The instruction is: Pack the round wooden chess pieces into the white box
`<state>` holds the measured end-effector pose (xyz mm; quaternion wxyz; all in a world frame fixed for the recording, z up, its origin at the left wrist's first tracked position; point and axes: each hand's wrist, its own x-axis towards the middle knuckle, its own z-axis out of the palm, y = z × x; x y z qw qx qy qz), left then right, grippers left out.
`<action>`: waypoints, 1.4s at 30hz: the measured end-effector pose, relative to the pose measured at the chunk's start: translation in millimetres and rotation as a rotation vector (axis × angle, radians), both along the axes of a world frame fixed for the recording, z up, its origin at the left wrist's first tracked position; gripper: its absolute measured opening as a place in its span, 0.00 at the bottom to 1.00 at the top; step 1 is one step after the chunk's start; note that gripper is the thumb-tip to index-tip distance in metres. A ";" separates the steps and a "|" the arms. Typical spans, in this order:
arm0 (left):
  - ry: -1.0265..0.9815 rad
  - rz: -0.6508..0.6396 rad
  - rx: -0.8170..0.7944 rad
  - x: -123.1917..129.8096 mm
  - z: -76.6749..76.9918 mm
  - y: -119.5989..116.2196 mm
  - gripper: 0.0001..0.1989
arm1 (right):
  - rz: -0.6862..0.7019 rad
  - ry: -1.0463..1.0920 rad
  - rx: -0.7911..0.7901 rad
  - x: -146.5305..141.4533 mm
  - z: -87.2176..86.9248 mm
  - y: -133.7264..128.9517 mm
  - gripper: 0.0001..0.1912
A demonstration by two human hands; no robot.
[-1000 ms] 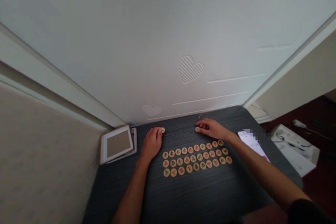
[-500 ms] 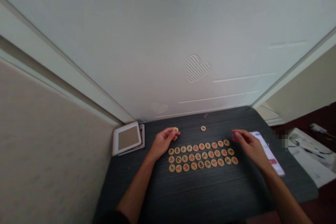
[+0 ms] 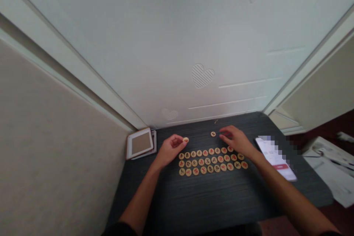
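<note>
Between the thumb and fingers of my left hand (image 3: 170, 149) is a round wooden Chinese chess piece (image 3: 186, 140), held just above the left end of the rows. My right hand (image 3: 235, 141) hovers over the right end of the back row, thumb and fingers apart with nothing between them. Just left of its fingertips, a lone Chinese chess piece (image 3: 213, 134) with a black character lies on the table. Three rows of Chinese chess pieces (image 3: 207, 161), marked in red or black, lie face up. My right hand and wrist hide part of the right end.
The dark table (image 3: 193, 199) stands against a white panel (image 3: 155, 44) with heart reliefs. A phone (image 3: 276, 158) lies on the right. Framed white items (image 3: 142, 143) are stacked at the back left. White objects (image 3: 329, 169) sit beyond the right edge.
My right hand has moved left from beside the phone towards the lone chess piece. My left hand still holds its piece, now tilted. The camera view has shifted slightly.
</note>
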<state>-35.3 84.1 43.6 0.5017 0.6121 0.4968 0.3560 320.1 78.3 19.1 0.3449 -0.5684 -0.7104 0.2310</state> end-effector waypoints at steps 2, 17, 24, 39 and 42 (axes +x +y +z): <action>-0.008 0.030 -0.003 -2.4 0.4 -5.5 0.20 | 0.120 -0.087 0.020 -18.6 0.7 15.0 0.14; -0.039 0.105 -0.067 -30.4 -19.8 -27.3 0.26 | 0.125 -0.168 0.060 3.4 11.9 16.6 0.15; -0.047 0.085 -0.061 -20.5 -34.3 -14.5 0.25 | -0.098 -0.111 0.060 60.1 17.5 -40.0 0.15; 0.298 -0.260 0.184 61.2 -14.9 41.0 0.10 | 0.285 -0.124 0.000 -54.7 11.2 8.9 0.06; 0.357 -0.272 0.217 63.9 -19.1 41.4 0.08 | 0.301 -0.156 -0.025 -63.1 4.7 13.3 0.05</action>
